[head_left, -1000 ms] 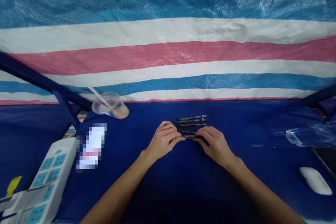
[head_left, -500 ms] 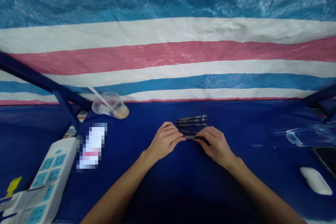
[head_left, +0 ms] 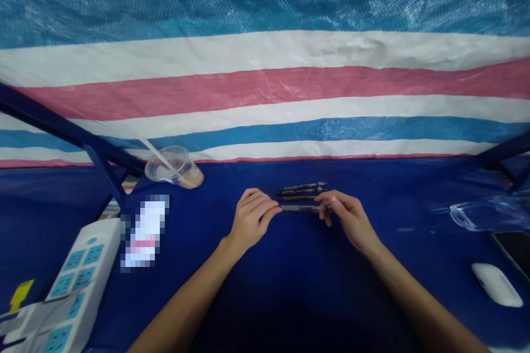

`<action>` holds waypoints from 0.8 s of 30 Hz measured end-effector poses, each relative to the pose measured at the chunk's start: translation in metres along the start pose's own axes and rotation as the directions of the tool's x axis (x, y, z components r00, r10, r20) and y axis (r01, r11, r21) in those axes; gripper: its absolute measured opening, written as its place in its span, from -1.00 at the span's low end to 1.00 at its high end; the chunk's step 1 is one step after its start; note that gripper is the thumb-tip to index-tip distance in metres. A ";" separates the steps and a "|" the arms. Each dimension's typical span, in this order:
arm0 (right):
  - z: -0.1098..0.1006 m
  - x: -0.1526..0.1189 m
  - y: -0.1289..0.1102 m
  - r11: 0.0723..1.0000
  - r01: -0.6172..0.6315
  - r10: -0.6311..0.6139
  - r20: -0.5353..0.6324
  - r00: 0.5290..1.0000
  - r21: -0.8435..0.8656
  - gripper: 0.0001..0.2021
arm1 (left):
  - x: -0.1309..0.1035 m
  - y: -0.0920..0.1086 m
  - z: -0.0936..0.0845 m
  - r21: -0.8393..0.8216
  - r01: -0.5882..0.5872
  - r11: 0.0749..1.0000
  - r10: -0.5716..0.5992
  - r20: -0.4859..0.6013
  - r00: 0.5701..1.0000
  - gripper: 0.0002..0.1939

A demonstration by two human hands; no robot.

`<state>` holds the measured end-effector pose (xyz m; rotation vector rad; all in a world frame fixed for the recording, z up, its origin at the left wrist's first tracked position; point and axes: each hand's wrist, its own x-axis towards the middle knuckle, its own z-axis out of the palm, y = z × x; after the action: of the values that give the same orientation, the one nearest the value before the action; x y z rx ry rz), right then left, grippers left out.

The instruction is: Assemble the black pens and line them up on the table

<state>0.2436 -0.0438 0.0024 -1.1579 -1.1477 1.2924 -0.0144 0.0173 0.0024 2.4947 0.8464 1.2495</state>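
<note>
The person's 2 hands meet over a slim dark pen (head_left: 300, 208) near the middle of the blue tabletop (head_left: 409, 204). The left hand (head_left: 254, 218) pinches the pen's left end between thumb and fingers, while the right hand (head_left: 348, 218) has its fingers loosely curled about the right end; whether they grip it cannot be told. The pen lies roughly level from side to side, just on the near side of 3 other pens (head_left: 301, 192), which lie close together in nearly the same direction. Toward the far left sits a clear cup (head_left: 176, 168) of tan drink, tilted, with a white straw (head_left: 159, 155). Nearer are a pixelated bright panel (head_left: 146, 231) and a white power strip (head_left: 89, 265) with blue sockets. At the right are a clear plastic object (head_left: 480, 214), a dark flat device (head_left: 513, 251) and a rounded white case (head_left: 497, 285). A striped sheet (head_left: 265, 88) hangs behind.
</note>
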 end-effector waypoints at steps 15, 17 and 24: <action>-0.006 0.000 0.000 0.823 -0.219 0.063 0.300 0.952 0.525 -0.56 | 0.002 0.005 0.000 -0.052 -0.029 0.998 0.034 0.083 0.996 -0.94; -0.006 0.000 -0.002 0.818 -0.227 0.066 0.305 0.950 0.529 -0.54 | 0.002 0.004 0.000 -0.053 -0.029 0.998 0.033 0.081 0.996 -0.95; -0.004 0.001 -0.004 0.870 -0.195 0.079 0.262 0.962 0.453 -0.54 | 0.002 0.002 0.000 -0.051 -0.009 0.999 0.013 0.081 0.997 -0.96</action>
<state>0.2479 -0.0426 0.0065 -0.7407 -0.8459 1.7434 -0.0127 0.0167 0.0052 2.4948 0.7734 1.1495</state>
